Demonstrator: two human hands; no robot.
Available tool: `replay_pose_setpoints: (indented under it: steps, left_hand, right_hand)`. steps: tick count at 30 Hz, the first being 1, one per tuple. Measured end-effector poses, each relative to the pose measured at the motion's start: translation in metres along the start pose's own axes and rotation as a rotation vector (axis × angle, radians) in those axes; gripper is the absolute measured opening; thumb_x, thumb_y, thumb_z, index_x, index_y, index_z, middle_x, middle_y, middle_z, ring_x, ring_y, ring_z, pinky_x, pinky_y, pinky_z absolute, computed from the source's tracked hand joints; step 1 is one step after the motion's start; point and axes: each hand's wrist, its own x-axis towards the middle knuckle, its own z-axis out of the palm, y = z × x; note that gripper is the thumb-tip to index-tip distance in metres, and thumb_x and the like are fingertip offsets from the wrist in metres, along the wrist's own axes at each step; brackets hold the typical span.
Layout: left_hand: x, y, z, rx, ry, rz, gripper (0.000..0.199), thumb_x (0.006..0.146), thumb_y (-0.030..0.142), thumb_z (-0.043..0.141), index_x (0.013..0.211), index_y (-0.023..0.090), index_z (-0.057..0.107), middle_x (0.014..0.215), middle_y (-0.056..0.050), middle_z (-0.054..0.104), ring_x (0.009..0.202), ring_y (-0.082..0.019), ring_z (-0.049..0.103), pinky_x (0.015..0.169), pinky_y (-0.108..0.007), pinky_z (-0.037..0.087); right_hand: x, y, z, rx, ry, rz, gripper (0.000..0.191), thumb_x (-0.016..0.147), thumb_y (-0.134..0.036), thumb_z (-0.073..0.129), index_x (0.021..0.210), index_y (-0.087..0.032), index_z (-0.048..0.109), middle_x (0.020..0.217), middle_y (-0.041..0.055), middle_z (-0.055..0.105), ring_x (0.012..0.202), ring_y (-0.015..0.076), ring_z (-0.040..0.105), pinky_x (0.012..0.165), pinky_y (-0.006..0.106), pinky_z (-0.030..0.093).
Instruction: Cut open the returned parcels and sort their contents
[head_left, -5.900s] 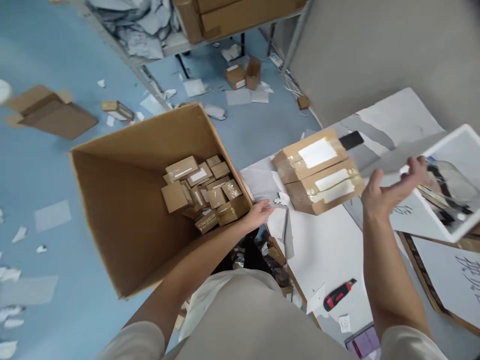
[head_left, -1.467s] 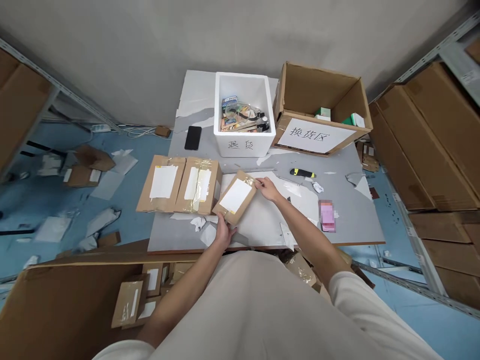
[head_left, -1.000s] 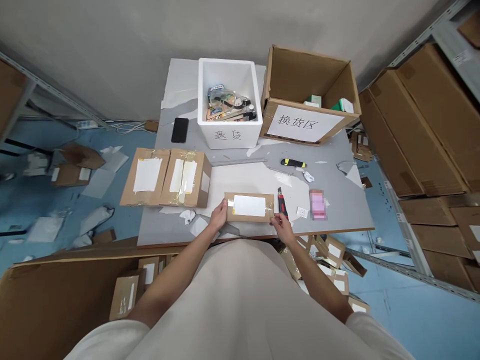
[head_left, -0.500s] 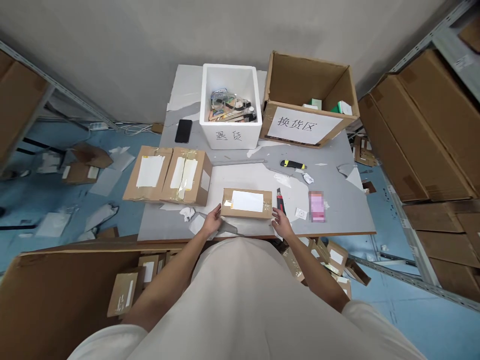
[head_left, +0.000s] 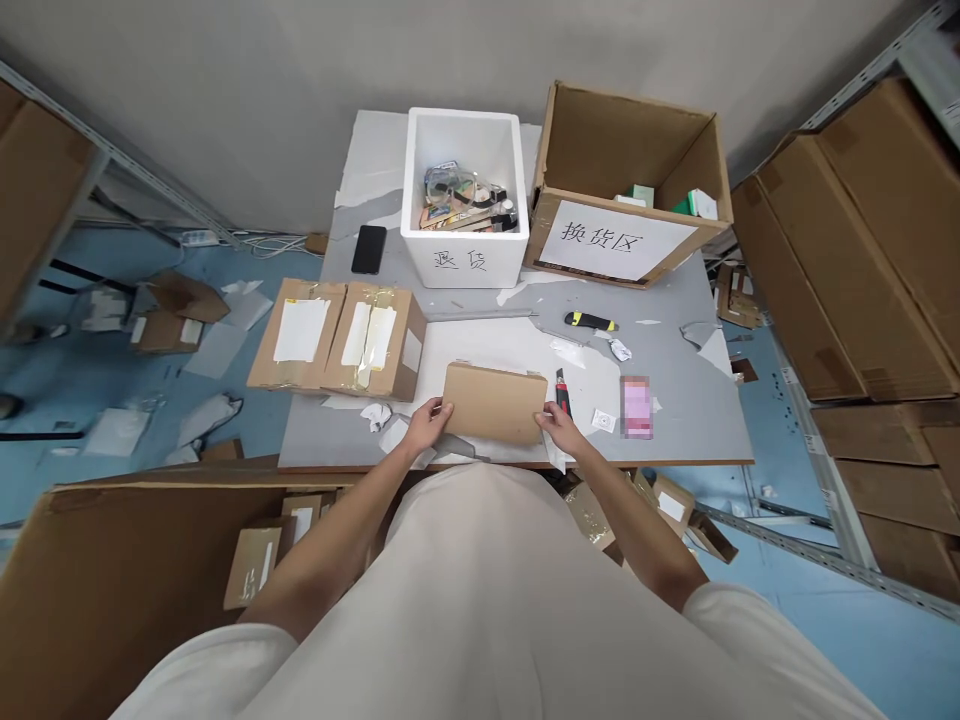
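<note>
A small flat cardboard box (head_left: 493, 403) lies between my hands near the table's front edge, a plain brown face up. My left hand (head_left: 428, 424) grips its left end, fingers at the edge. At the right end my right hand (head_left: 559, 428) holds the other edge. Just beyond my right hand is a red and black box cutter (head_left: 562, 393). Two taped cartons, the left one (head_left: 298, 335) and the right one (head_left: 375, 342), stand side by side to the left of the box. A crumpled paper (head_left: 376, 415) is near my left hand.
On the grey table (head_left: 690, 430) stand a white foam box (head_left: 463, 262) holding mixed items and an open carton (head_left: 611, 240) with a paper sign. A phone (head_left: 369, 249), a yellow-black cutter (head_left: 591, 321) and a pink item (head_left: 636, 407) lie there. Stacked cartons (head_left: 817, 270) line the right.
The small box has been turned: its white label and tape no longer face up. Both hands, open beside it before, now hold its ends. The view has shifted slightly.
</note>
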Motion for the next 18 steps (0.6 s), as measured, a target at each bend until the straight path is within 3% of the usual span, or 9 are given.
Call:
replay_pose_setpoints:
  steps: [4,7,14,18]
  left_hand:
    - [0.004,0.005,0.004,0.08,0.024,-0.064,0.048,0.073,0.058,0.061,0.095,0.016,0.068,0.104,-0.011,0.071,0.095,-0.027,0.064,0.088,-0.037,0.049]
    - [0.002,0.0,0.011,0.089,0.039,-0.071,0.049,0.076,0.059,0.057,0.097,0.016,0.068,0.104,-0.012,0.071,0.098,-0.027,0.064,0.089,-0.037,0.049]
    - [-0.001,-0.012,0.011,0.128,0.054,-0.083,0.051,0.079,0.057,0.052,0.103,0.013,0.066,0.108,-0.013,0.069,0.101,-0.027,0.063,0.092,-0.04,0.048]
    - [-0.001,-0.026,-0.001,0.136,0.044,-0.056,0.048,0.082,0.043,0.047,0.118,0.014,0.061,0.123,-0.013,0.064,0.109,-0.026,0.061,0.097,-0.042,0.046]
  right_hand:
    - [0.007,0.002,0.001,-0.095,0.084,0.112,0.037,0.084,-0.056,0.05,0.095,-0.022,0.058,0.101,0.0054,0.067,0.097,0.0202,0.062,0.087,0.037,0.05]
    - [0.01,0.006,0.004,-0.094,0.095,0.149,0.04,0.086,-0.058,0.045,0.096,-0.022,0.059,0.098,0.0047,0.067,0.094,0.0194,0.062,0.084,0.035,0.05]
    - [0.01,0.005,0.011,-0.084,0.128,0.189,0.047,0.087,-0.058,0.041,0.106,-0.02,0.059,0.106,0.0082,0.066,0.098,0.0215,0.061,0.085,0.036,0.05]
    - [0.002,0.017,0.012,0.041,0.171,0.163,0.046,0.09,-0.047,0.035,0.125,-0.022,0.052,0.127,0.0109,0.058,0.109,0.0216,0.06,0.092,0.039,0.048]
